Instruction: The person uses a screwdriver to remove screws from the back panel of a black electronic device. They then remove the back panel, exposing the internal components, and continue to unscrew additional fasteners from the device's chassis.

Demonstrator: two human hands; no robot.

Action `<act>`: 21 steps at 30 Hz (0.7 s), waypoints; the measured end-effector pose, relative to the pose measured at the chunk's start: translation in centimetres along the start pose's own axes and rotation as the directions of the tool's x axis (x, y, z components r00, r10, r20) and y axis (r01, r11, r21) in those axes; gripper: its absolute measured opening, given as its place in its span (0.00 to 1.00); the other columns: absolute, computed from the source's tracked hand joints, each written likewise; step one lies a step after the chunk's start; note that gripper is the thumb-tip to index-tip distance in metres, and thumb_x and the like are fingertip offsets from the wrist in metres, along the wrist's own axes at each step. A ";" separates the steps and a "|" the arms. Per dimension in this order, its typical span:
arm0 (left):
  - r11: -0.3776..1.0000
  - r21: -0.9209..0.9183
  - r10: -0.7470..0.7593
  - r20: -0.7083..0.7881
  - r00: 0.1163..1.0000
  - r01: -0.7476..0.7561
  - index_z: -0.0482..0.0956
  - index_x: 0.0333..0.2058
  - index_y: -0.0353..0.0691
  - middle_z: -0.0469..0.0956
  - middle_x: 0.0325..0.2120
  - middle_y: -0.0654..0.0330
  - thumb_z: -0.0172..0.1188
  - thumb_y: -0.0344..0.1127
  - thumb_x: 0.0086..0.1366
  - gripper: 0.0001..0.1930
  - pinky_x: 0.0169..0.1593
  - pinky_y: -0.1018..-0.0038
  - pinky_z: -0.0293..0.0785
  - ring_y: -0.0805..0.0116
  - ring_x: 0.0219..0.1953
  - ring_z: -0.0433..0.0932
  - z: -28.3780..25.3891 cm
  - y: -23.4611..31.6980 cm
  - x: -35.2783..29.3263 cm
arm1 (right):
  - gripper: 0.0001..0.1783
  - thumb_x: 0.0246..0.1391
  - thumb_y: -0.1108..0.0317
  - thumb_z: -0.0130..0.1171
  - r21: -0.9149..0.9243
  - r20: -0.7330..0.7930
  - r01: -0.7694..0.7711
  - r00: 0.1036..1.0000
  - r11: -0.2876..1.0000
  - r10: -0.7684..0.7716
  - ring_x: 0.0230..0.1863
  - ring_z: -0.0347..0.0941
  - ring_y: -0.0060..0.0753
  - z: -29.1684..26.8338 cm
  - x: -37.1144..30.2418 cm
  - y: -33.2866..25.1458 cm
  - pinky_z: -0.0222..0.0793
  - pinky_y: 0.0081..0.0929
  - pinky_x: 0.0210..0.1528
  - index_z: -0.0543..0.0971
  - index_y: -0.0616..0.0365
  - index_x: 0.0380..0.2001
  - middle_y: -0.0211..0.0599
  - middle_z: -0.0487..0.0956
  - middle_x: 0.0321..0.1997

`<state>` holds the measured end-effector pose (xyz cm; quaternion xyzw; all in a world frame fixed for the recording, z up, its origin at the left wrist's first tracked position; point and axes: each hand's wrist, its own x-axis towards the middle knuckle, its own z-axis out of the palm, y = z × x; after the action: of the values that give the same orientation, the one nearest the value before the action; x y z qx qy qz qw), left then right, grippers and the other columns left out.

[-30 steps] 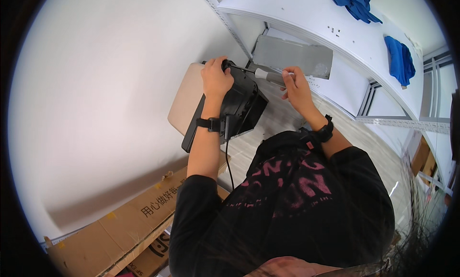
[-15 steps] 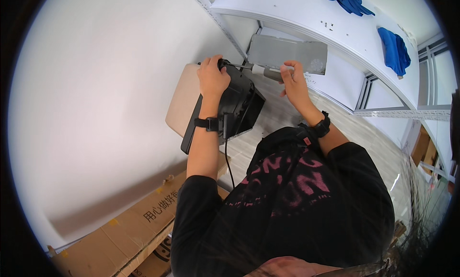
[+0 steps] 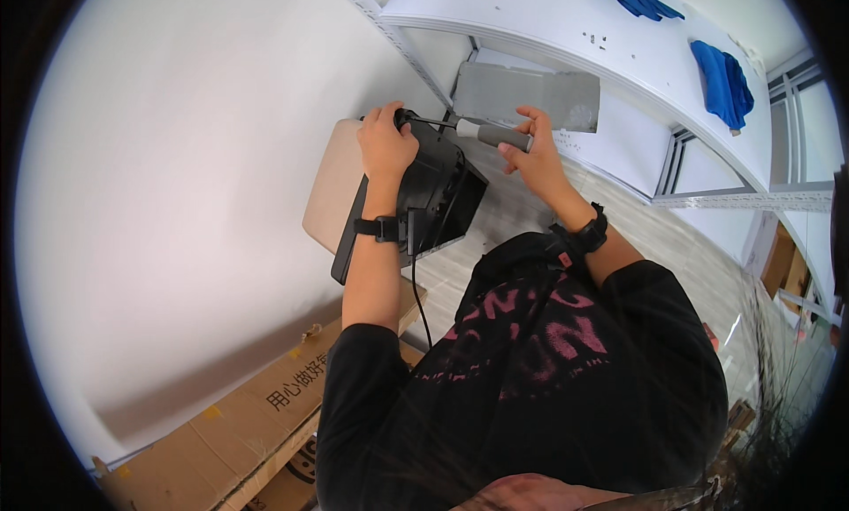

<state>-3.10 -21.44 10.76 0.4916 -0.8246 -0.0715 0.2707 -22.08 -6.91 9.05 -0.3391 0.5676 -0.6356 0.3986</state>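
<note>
My left hand [image 3: 386, 144] grips the upper edge of a black plastic housing [image 3: 426, 179], its fingers curled round a small black part [image 3: 402, 117] there. A beige panel [image 3: 334, 179] forms the side of the housing toward the wall. A screwdriver [image 3: 502, 137] with a grey-and-white handle lies level, its shaft running left to that black part. The tip is hidden beside my left fingers. My right hand [image 3: 537, 154] is loosely around the handle's rear end, thumb against it and the other fingers partly lifted off.
A white wall [image 3: 195, 184] rises on the left. White shelving [image 3: 522, 20] with blue cloths [image 3: 723, 82] stands at the far right, and a grey sheet panel [image 3: 526, 97] is behind the screwdriver. A cardboard box [image 3: 212, 422] lies lower left. A black cable [image 3: 421, 303] hangs from my left wrist strap.
My right fingers have shifted on the screwdriver, with the thumb lower and more of the grey handle showing. My left hand keeps its place on the housing. The view has moved slightly.
</note>
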 end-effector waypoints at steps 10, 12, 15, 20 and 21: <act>0.999 -0.044 -0.027 0.045 0.999 0.029 0.77 0.41 0.43 0.75 0.32 0.55 0.60 0.27 0.48 0.18 0.41 0.61 0.69 0.52 0.38 0.73 0.2 -0.5 0.2 | 0.22 0.58 0.51 0.53 -0.125 0.160 -0.197 0.963 0.972 0.216 0.16 0.63 0.17 -1.9 -0.1 -0.4 0.65 0.19 0.17 0.66 0.57 0.45 0.29 0.69 0.23; 0.999 -0.040 -0.017 0.030 0.999 0.018 0.77 0.41 0.43 0.75 0.33 0.55 0.60 0.27 0.48 0.18 0.41 0.61 0.69 0.51 0.39 0.73 0.3 -0.7 0.2 | 0.21 0.59 0.50 0.51 -0.161 0.191 -0.287 0.930 0.944 0.315 0.16 0.60 0.16 -2.3 0.2 -0.4 0.64 0.19 0.18 0.67 0.56 0.44 0.26 0.67 0.19; 0.999 -0.027 -0.025 0.042 0.999 0.027 0.77 0.41 0.43 0.75 0.33 0.54 0.60 0.27 0.48 0.18 0.41 0.60 0.69 0.51 0.39 0.73 0.2 -0.3 0.2 | 0.21 0.59 0.49 0.51 -0.180 0.189 -0.418 0.874 0.891 0.448 0.17 0.61 0.16 -2.7 0.8 -0.8 0.65 0.19 0.20 0.69 0.56 0.42 0.25 0.65 0.18; 1.000 -0.003 -0.012 0.031 0.999 0.012 0.77 0.40 0.43 0.75 0.33 0.54 0.61 0.27 0.48 0.17 0.41 0.60 0.70 0.51 0.39 0.74 0.2 -0.3 0.3 | 0.23 0.59 0.48 0.50 -0.117 0.131 -0.300 0.940 0.947 0.314 0.16 0.58 0.15 -1.9 0.5 -0.3 0.62 0.18 0.17 0.71 0.59 0.40 0.24 0.63 0.16; 1.000 0.000 -0.006 0.017 1.000 0.006 0.77 0.40 0.43 0.76 0.32 0.53 0.61 0.26 0.47 0.17 0.41 0.61 0.71 0.50 0.38 0.74 0.2 -0.2 0.3 | 0.23 0.59 0.48 0.50 -0.183 0.141 -0.260 0.948 0.948 0.287 0.16 0.58 0.15 -2.0 0.3 -0.4 0.62 0.18 0.17 0.71 0.59 0.40 0.24 0.63 0.16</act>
<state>-3.12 -21.86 10.65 0.4935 -0.8253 -0.0762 0.2635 -24.00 -6.29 9.16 -0.3399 0.6239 -0.4952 0.4999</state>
